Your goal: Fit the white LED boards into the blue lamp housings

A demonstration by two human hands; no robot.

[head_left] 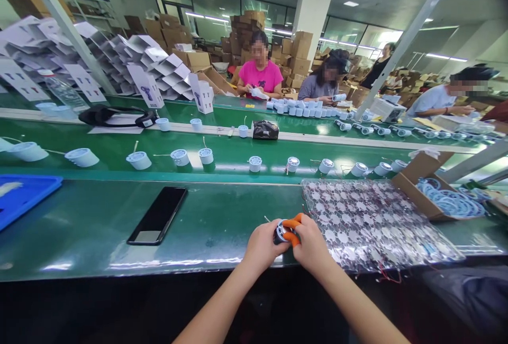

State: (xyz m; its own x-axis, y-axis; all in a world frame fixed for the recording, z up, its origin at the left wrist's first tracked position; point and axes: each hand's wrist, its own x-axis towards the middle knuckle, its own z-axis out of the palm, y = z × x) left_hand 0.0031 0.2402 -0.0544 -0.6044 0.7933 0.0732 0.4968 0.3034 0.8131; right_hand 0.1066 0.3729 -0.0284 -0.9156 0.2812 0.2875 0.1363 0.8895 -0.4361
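Note:
Near the front edge of the bench, my left hand point(260, 247) is closed around a small light-blue round housing point(280, 231). My right hand point(311, 243), with orange finger covers on its thumb and finger, closes on the same housing from the right. Inside the housing, what the covered fingertips touch is too small to make out. Just right of my hands lies a clear tray point(349, 222) with rows of whitish, star-edged round parts and thin dark-red wires.
A black phone point(157, 216) and a blue tray point(24, 196) lie to the left. Light-blue housings point(255, 163) line the green belt point(222, 172) ahead. A cardboard box point(420, 180) holds blue rings point(448, 198). Co-workers point(260, 77) sit across the line.

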